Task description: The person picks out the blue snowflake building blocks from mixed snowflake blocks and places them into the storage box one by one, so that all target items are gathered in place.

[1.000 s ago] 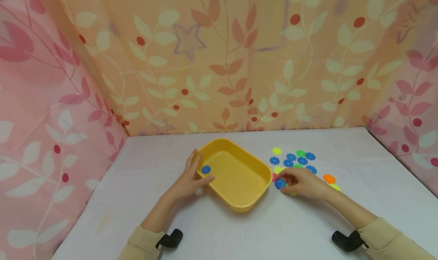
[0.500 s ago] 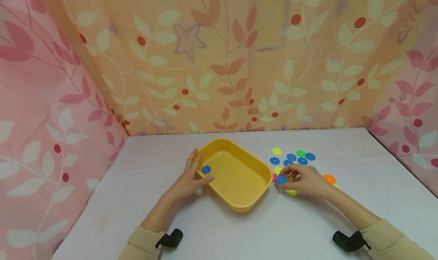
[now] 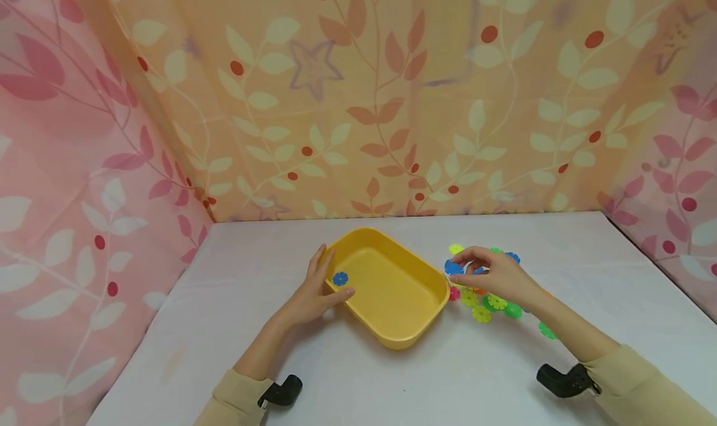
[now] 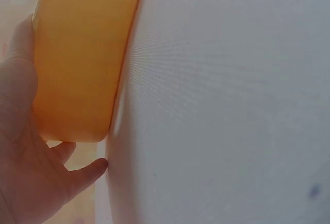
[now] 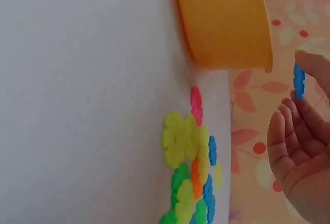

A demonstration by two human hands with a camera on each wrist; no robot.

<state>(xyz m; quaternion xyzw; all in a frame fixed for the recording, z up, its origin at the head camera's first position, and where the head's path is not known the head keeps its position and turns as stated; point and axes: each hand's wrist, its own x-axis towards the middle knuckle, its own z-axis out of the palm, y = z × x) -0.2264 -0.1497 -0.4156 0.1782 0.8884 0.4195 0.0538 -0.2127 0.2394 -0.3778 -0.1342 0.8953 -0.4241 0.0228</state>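
Note:
My right hand (image 3: 501, 278) pinches a blue snowflake building disc (image 5: 299, 80) between thumb and forefinger, its other fingers loosely bent. In the right wrist view the disc stands on edge, raised above the table beside the basin. The yellow plastic basin (image 3: 386, 289) sits at the middle of the table. My left hand (image 3: 310, 295) holds its left corner, thumb over the near rim and fingers spread along the left side. One blue disc (image 3: 340, 279) lies inside the basin by that corner. Under and around my right hand lie more discs, partly hidden by it.
The loose discs are yellow (image 3: 481, 314), green (image 3: 512, 310), pink (image 3: 454, 293), orange (image 5: 197, 177) and blue, some overlapping, right of the basin. A white cloth covers the table (image 3: 252, 251). Patterned curtains (image 3: 370, 102) hang behind and at both sides.
My right hand has lifted the blue disc from the pile and moved it up and slightly left, near the basin's right rim. My left hand and the basin have stayed in place.

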